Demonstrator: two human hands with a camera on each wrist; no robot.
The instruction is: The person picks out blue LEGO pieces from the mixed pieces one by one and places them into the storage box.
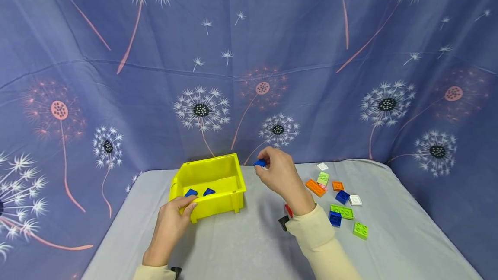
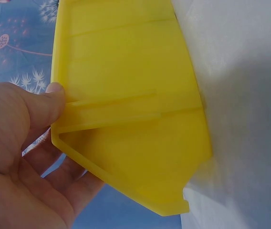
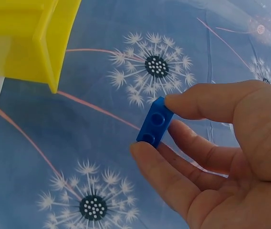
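A yellow plastic bin stands on the table at left of centre, with blue bricks lying inside it. My left hand grips the bin's near left rim, thumb on one side and fingers on the other, as the left wrist view shows. Right of the bin and raised above the table, my right hand pinches a small blue brick between thumb and fingertips. Two studs show on that brick in the right wrist view. It is apart from the bin.
Loose bricks lie on the right of the table: an orange brick, a blue brick, a lime green brick, a white brick and several others. A red brick is partly hidden by my right wrist. A patterned cloth hangs behind.
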